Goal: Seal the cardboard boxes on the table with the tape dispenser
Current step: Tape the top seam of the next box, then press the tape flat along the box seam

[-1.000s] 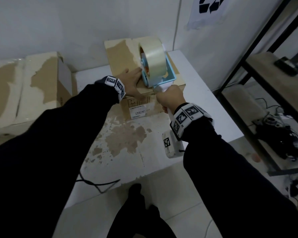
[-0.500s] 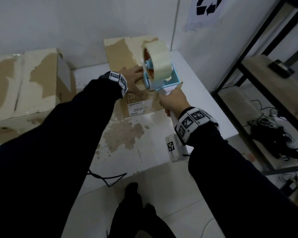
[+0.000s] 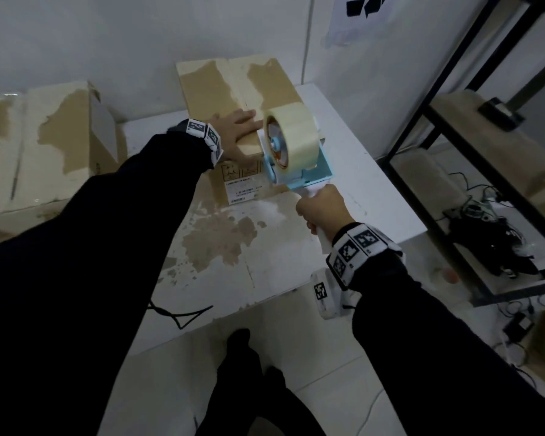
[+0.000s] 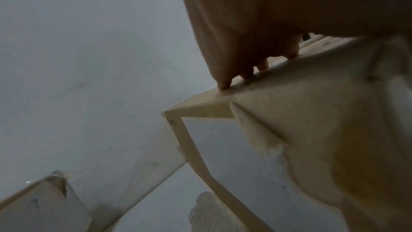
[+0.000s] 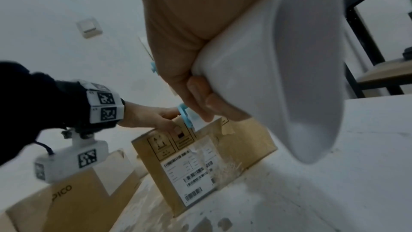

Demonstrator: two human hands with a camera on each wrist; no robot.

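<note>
Left hand [image 3: 233,133] flat, fingers straight, on cardboard box [image 3: 230,89], right hand [image 3: 323,209] wrapped around tape dispenser [image 3: 293,152] handle at box's near edge

Both dark-sleeved arms reach forward, the left hand [image 3: 233,133] lying flat with fingers straight and palm down, the right hand [image 3: 323,209] fisted with fingers curled tight, each wrist wrapped in a marker-printed band
</note>
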